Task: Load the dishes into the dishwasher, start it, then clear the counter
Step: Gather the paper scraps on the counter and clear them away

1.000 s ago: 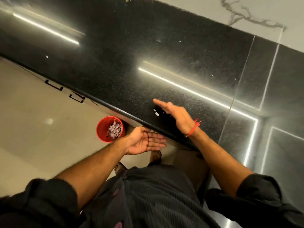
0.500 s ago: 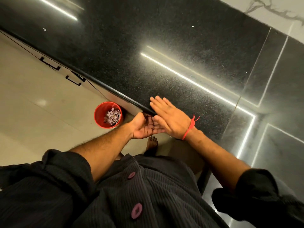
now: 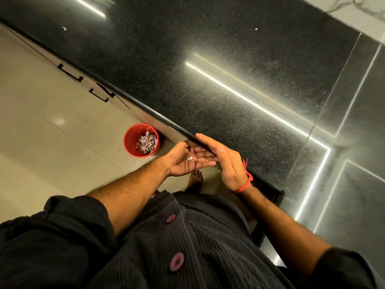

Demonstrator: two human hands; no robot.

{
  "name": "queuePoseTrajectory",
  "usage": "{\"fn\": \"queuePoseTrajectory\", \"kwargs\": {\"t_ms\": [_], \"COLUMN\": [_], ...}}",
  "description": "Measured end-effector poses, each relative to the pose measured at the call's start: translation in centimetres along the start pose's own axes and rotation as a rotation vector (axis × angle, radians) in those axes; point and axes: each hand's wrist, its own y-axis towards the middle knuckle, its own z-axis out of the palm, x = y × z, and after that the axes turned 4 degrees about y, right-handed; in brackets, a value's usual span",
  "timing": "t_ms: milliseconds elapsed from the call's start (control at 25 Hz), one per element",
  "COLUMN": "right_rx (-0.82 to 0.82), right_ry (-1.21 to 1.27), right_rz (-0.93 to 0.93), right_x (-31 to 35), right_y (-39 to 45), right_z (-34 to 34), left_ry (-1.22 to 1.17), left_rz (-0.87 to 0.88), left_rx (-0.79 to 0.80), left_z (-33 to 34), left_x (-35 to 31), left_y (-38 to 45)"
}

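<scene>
A black speckled stone counter (image 3: 218,59) fills the upper part of the head view. My left hand (image 3: 185,161) is cupped palm up just below the counter's front edge, with a few small pale scraps (image 3: 190,158) lying in the palm. My right hand (image 3: 225,161) stands on its edge with straight fingers at the counter's rim, right beside the left palm. A red thread is tied round the right wrist. No dishes or dishwasher are in sight.
A red bucket (image 3: 133,140) holding purple-grey peelings stands on the beige tiled floor (image 3: 41,132) under the counter edge. Cabinet fronts with black handles (image 3: 100,94) run along the left. A few white specks (image 3: 64,28) lie on the counter. My bare foot (image 3: 195,178) shows below the hands.
My right hand has swept across the counter toward its front edge and come to the rim. Small scraps now lie in my cupped left palm.
</scene>
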Motion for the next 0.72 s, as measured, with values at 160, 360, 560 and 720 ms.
{"fn": "queuePoseTrajectory", "kwargs": {"t_ms": [160,360,560,720], "right_rx": [0.016,0.263,0.380,0.174], "right_ry": [0.096,-0.148,-0.265,-0.117], "right_rz": [0.048,0.005,0.040,0.391], "right_x": [-0.5,-2.1,-4.2,-9.4], "right_y": [1.0,5.8,9.9,14.0], "right_z": [1.6,11.0,20.1,26.3], "left_ry": [-0.064,-0.219,-0.481,-0.506], "left_rz": [0.028,0.185,0.365,0.297], "left_rx": [-0.089,-0.225,-0.478,-0.569], "left_z": [-4.2,-11.3,-21.2,-28.2], "left_x": [-0.7,-1.2,-3.4,-5.5], "left_y": [-2.2,-6.5,-6.5,-2.9]}}
